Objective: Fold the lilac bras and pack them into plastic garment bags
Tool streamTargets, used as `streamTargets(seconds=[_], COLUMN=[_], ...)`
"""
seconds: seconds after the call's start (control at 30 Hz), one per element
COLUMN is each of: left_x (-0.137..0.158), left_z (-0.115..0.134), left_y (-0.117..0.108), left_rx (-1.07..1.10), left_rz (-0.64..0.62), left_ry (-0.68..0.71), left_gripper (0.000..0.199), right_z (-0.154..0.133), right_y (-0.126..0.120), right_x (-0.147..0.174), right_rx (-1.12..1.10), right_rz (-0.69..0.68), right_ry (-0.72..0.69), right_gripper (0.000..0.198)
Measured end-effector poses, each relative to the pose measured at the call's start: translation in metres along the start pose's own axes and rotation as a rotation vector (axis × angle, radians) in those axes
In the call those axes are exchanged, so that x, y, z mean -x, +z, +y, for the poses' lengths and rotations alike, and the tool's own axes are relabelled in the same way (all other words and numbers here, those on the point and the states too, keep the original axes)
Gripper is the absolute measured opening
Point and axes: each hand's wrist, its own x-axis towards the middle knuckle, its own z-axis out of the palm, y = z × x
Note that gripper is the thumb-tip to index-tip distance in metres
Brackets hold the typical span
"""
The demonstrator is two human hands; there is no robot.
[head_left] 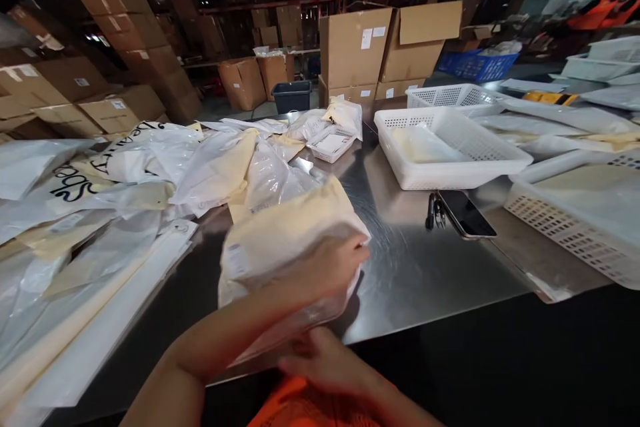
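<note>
A stuffed plastic packing bag, cream and white with a small printed label on its left, stands tilted on the metal table before me. My left hand reaches across its front, fingers closed on the right edge; motion blurs them. Lower down, my right hand is at the bag's near bottom edge, thumb and fingers curled about it, partly hidden and smeared. Behind the bag lies a clear plastic-wrapped packet. Further back is a small white basket with a white card inside.
White and cream bags pile up on the left. To the right stand a white perforated basket, a phone, a black pen and another basket. Cardboard boxes rise behind the metal table, whose near edge shows.
</note>
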Motion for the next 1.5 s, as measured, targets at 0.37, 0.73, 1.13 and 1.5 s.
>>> streamTargets(seconds=[0.37, 0.73, 1.13, 1.5], left_x=[0.086, 0.080, 0.119, 0.188], left_z=[0.081, 0.116, 0.076, 0.061], left_y=[0.037, 0.085, 0.027, -0.019], left_rx=[0.345, 1.922, 1.530, -0.188], left_rz=[-0.182, -0.220, 0.641, 0.247], left_ry=[-0.045, -1.544, -1.669, -0.807], left_gripper=[0.029, 0.067, 0.043, 0.042], right_z=[0.007, -0.008, 0.009, 0.006], right_y=[-0.115, -0.094, -0.134, -0.134], right_x=[0.088, 0.076, 0.098, 0.079], right_rx=[-0.263, 0.517, -0.119, 0.048], right_rz=[0.865, 0.502, 0.903, 0.841], right_ry=[0.258, 0.309, 0.200, 0.356], right_gripper=[0.074, 0.061, 0.064, 0.061])
